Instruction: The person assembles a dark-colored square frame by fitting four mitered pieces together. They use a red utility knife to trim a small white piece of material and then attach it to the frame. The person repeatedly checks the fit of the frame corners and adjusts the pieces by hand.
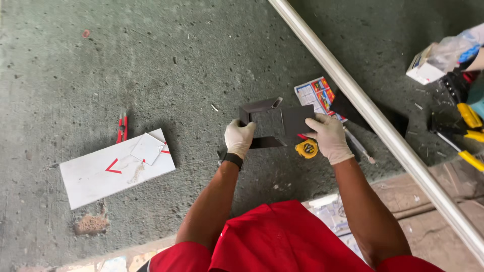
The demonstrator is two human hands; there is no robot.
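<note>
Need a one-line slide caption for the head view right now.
Gloved left hand and right hand hold a dark folded metal bracket over the concrete floor, above a yellow tape measure.

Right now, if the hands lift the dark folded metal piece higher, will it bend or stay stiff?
The dark folded metal piece probably stays stiff: its flat faces and sharp bends keep their shape between the left hand and the right hand. It looks thin, so likely light. Its edges may be sharp; both hands wear gloves.

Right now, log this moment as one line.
left hand: grips dark metal bracket | right hand: grips bracket's other end | yellow tape measure: below bracket | surface: concrete floor
</note>
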